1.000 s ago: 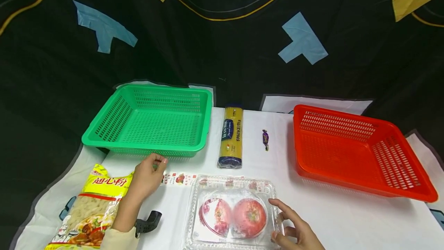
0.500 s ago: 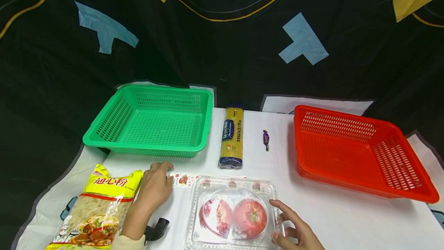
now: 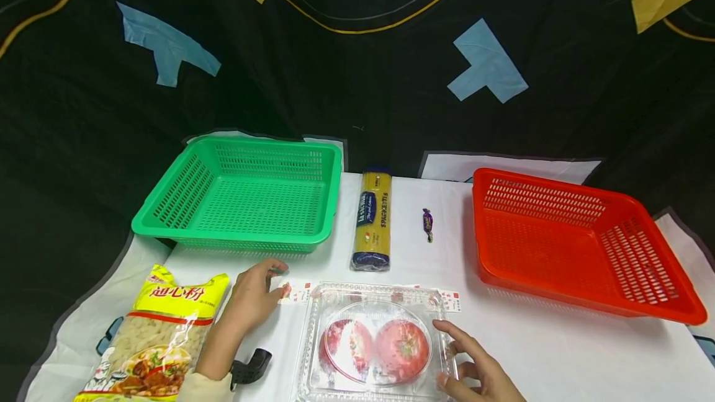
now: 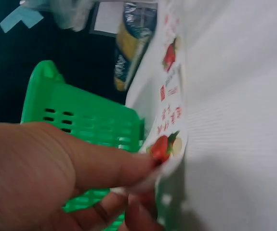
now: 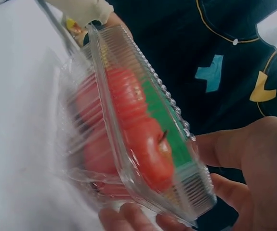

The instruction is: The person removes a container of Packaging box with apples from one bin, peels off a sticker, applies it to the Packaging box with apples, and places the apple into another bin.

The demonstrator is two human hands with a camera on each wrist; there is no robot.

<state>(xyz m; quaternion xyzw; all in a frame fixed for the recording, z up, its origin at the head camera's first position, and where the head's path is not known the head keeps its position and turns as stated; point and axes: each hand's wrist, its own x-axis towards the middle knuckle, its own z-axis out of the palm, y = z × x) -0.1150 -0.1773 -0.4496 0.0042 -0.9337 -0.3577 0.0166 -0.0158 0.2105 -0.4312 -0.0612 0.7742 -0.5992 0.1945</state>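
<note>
**Head view: two hands at work, one clear box, one paper strip!**

Counting up: two baskets, a green basket (image 3: 229, 237) on the left and a red basket (image 3: 558, 293) on the right. One spaghetti pack (image 3: 372, 222), one sweet (image 3: 427, 225), one pasta bag (image 3: 153, 334). One clear box (image 3: 311, 352) front and centre, and from above, two red fruits (image 3: 402, 352) inside; the right wrist camera catches more red lower down, and whether that's extra fruit or reflection, I cannot tell.

To the fingers! The left hand (image 3: 251, 296), beside the pasta bag, has thumb and fingers closed in a pinch on the paper strip (image 4: 169, 106); the left wrist view shows it bending at the grip. The strip runs along the far edge of the box, showing on both sides. Over on the right, the right hand (image 3: 480, 365) has index and thumb parted wide, fingers loosely bent, tips against the box's right side.

Materials, then: glossy, ribbed, see-through plastic for the box, with a round raised ring on its lid. Thin white paper for the strip, printed with red fruit and lettering. Slotted plastic baskets with flared rims, a long cylinder of spaghetti, a twisted purple wrapper, a plump shiny bag, all on a smooth white cloth (image 3: 558, 352).
</note>
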